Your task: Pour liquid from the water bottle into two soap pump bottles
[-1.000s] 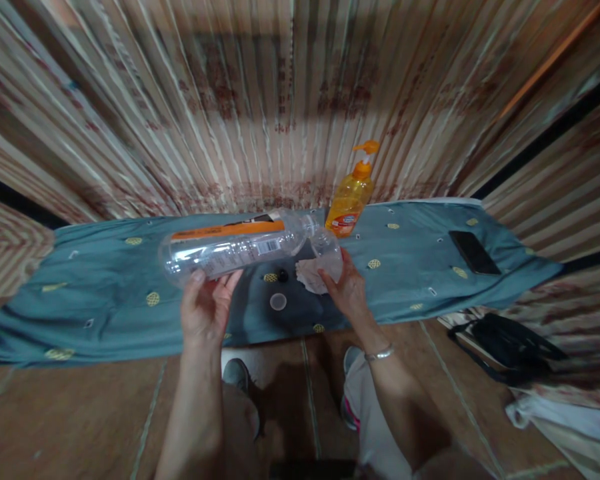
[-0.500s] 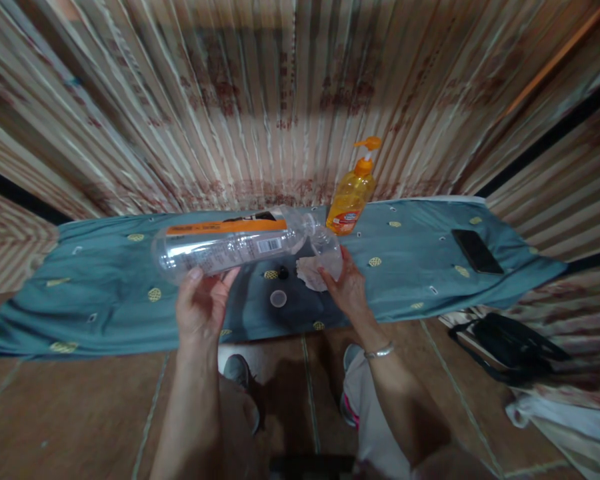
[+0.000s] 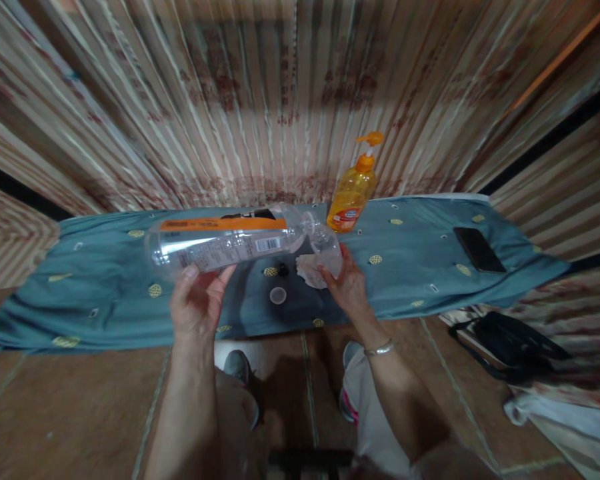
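My left hand holds a large clear plastic bottle from below; the bottle lies sideways, with an orange band on its label and its neck to the right. In my right hand is a small clear cup, tilted, its inner side at the bottle's neck. A pale crumpled cloth shows under the cup, by my right fingertips. Beneath the bottle, a small round translucent disc and a small black object lie on the teal cloth.
An orange pump bottle stands at the back of the teal-covered table. A black phone lies on the right. Behind hangs a striped curtain. A black bag sits on the floor at the right.
My left hand and the large bottle have shifted slightly left. My right hand and the cup have hardly moved.
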A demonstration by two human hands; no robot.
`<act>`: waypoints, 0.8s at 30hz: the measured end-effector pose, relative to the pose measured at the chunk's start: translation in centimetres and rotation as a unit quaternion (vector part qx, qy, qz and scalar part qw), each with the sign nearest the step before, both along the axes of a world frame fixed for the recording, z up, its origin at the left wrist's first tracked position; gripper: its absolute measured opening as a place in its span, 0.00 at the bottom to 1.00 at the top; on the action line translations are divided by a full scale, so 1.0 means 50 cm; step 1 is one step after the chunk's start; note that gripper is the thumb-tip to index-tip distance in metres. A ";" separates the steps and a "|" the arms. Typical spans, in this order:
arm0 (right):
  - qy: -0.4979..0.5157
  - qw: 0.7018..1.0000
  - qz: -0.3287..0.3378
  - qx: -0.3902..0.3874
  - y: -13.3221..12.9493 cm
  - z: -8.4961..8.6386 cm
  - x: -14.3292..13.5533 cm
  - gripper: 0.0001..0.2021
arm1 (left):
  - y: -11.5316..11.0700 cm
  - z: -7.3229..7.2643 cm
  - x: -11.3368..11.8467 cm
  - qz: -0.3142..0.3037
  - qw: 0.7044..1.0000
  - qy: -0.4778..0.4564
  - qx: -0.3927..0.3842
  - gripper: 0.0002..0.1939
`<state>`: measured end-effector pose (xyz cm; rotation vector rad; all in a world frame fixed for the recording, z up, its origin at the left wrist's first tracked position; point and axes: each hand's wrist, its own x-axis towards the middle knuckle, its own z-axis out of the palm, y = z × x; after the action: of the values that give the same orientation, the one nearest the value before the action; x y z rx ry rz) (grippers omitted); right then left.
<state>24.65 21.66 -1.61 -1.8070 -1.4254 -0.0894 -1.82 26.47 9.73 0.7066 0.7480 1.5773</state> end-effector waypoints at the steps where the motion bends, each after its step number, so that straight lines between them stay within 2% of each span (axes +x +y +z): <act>1: 0.003 1.000 0.000 -0.003 0.000 0.000 0.000 0.38 | 0.000 -0.001 -0.001 0.002 1.000 0.001 -0.005 0.23; 8: 0.013 1.000 -0.001 -0.002 -0.002 0.000 0.002 0.38 | 0.002 -0.002 -0.002 -0.007 1.000 0.010 0.003 0.17; 16: 0.000 1.000 0.000 0.000 -0.005 -0.005 0.006 0.38 | -0.001 0.008 0.003 0.010 1.000 0.013 -0.001 0.21; 24: 0.002 1.000 0.002 -0.005 -0.007 0.002 0.007 0.39 | -0.003 0.010 0.005 -0.008 1.000 0.021 0.008 0.22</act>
<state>25.02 21.28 -1.52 -1.8119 -1.4282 -0.0764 -1.57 26.31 10.22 0.7583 0.7595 1.5599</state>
